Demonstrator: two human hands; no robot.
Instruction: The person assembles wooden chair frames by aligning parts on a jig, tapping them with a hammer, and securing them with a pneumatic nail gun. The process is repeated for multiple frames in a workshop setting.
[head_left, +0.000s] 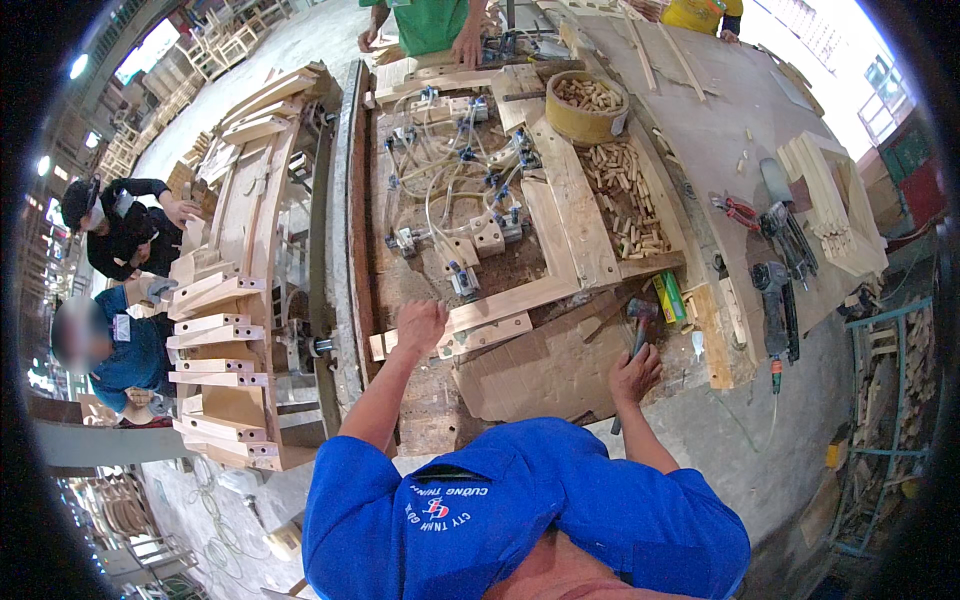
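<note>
My right hand (635,375) is wrapped round the handle of a hammer (642,312), whose head points away from me over a flat piece of cardboard (540,375). My left hand (421,326) has its fingers curled over a pale wooden rail (510,304) near its left end. That rail lies along the near side of a wooden frame jig. A shorter drilled wooden piece (487,335) lies against its near edge. Inside the jig are several pneumatic clamps (462,280) joined by clear hoses (440,190).
Wooden dowels (625,195) fill a trough beside a round tub (586,112). To the right lie red pliers (737,212), air tools (772,285) and stacked wooden parts (825,205). Drilled rails (215,330) line a bench at left, with two people beside it. Other people stand at the far side.
</note>
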